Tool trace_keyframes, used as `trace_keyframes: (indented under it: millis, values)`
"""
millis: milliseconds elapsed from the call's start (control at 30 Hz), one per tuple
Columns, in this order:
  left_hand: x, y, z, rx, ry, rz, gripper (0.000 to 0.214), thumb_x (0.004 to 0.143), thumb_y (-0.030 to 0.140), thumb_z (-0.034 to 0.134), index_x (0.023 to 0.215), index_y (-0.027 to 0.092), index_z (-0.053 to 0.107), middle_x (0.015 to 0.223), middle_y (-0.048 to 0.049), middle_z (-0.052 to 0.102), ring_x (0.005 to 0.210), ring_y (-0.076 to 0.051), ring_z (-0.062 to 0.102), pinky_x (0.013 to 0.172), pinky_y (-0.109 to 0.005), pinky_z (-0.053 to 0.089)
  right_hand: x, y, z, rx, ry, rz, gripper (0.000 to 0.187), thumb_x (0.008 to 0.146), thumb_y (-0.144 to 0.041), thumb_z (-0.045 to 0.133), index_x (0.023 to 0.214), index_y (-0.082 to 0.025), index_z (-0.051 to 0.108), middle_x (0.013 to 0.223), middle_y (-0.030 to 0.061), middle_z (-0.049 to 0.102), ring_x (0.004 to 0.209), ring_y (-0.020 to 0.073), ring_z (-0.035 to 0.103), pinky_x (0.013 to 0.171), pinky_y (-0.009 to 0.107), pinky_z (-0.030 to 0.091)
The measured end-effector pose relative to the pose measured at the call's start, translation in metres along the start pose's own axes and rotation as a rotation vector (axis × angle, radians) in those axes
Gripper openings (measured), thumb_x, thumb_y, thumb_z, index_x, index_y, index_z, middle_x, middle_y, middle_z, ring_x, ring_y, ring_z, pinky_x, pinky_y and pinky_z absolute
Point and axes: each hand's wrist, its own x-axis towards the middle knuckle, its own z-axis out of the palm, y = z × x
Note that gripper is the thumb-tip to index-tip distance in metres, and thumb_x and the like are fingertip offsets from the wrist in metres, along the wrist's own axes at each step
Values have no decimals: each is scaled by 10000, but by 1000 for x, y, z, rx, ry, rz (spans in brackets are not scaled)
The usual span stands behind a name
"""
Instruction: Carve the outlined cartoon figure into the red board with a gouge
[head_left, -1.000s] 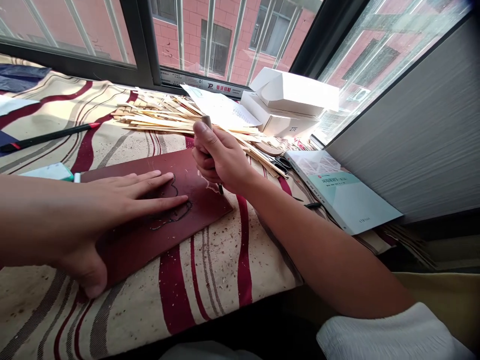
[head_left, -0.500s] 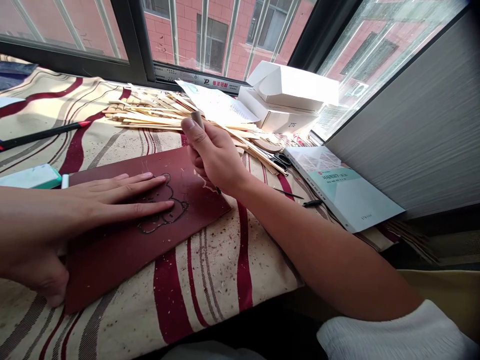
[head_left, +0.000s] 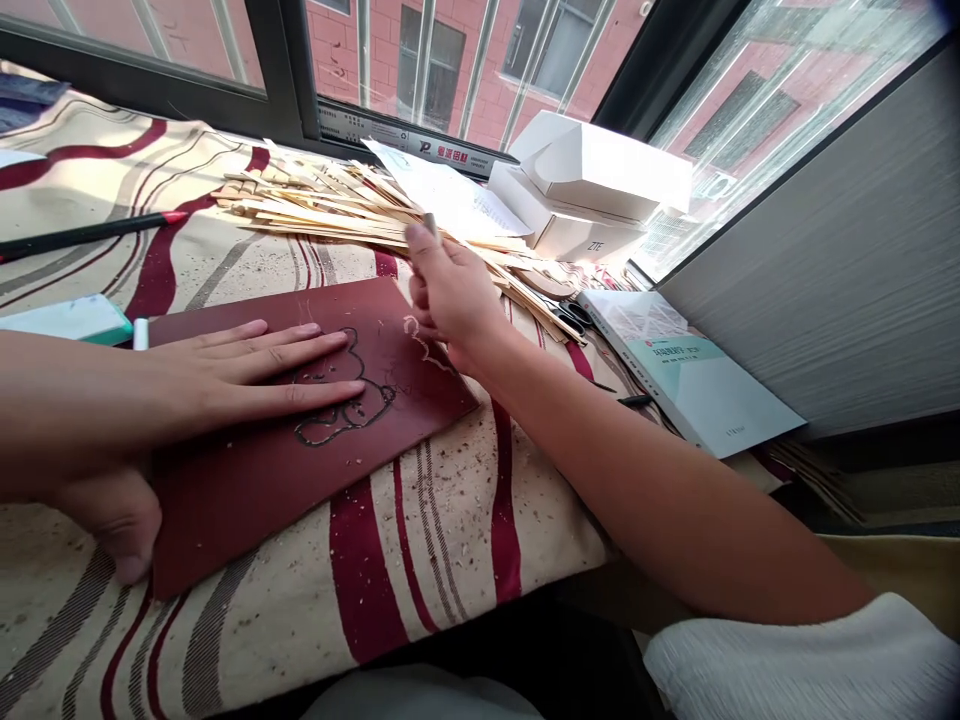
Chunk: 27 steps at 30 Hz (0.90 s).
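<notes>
My left hand (head_left: 247, 390) lies flat on a reddish-brown board (head_left: 255, 500), fingers stretched out and thumb over its near left edge. Beside its fingertips, a black-outlined cartoon figure (head_left: 319, 432) is cut into the surface. My right hand (head_left: 459, 305) is closed in a fist around a carving tool (head_left: 430, 224). Only the butt of the tool's handle shows above the thumb; the working end is hidden behind the hand. Pale carved lines (head_left: 427, 345) run just left of this fist, near the board's right end.
Shavings dot the striped cloth (head_left: 442, 500). Behind the board lie thin wooden strips (head_left: 315, 205), a sheet of paper (head_left: 450, 190) and a white box (head_left: 577, 220). On the right are scissors (head_left: 574, 318) and a book (head_left: 697, 375). A black pen (head_left: 90, 236) lies left.
The whole scene has shifted slightly right and up in view. My right hand has turned a little, uncovering more of the pale lines. My left hand stays flat on the board.
</notes>
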Motion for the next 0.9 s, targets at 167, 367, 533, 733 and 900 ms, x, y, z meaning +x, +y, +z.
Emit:
trace_keyframes:
  millis: [167, 367, 533, 733, 900]
  values:
    - [-2, 23, -2, 10, 16, -68, 1330, 498, 711, 853, 1654, 194, 446, 1781, -210, 251, 1621, -475, 306, 1281, -682, 231, -12, -6, 0, -15, -113, -66, 509, 1057, -540, 583, 716, -243, 350, 530, -113, 284, 421, 40, 216, 398, 189, 183]
    - [0, 11, -3, 57, -33, 0, 1305, 558, 716, 834, 1670, 180, 410, 1791, -209, 193, 1640, -469, 249, 1290, -688, 190, -13, -7, -8, 63, -377, -31, 560, 1061, -628, 523, 708, -243, 321, 506, -130, 232, 403, 32, 117, 387, 198, 110]
    - [2, 6, -4, 89, -90, -13, 1355, 522, 679, 861, 1692, 206, 366, 1797, -197, 163, 1657, -456, 205, 1288, -695, 184, -7, 3, -9, 105, 145, -118, 516, 1067, -556, 555, 752, -269, 264, 538, -132, 232, 418, 49, 140, 405, 212, 153]
    - [1, 17, -4, 69, -53, -40, 1356, 481, 677, 844, 1665, 168, 422, 1790, -214, 192, 1652, -449, 239, 1299, -665, 186, -16, -5, -11, 117, -180, -85, 502, 1070, -541, 554, 732, -257, 315, 529, -122, 254, 409, 58, 144, 396, 225, 142]
    - [1, 24, -5, 103, -43, -66, 1298, 501, 721, 769, 1606, 99, 490, 1769, -258, 245, 1628, -486, 275, 1249, -704, 264, -10, -2, -18, 156, -255, -43, 552, 1074, -612, 485, 713, -256, 266, 530, -126, 166, 420, 60, 94, 398, 225, 101]
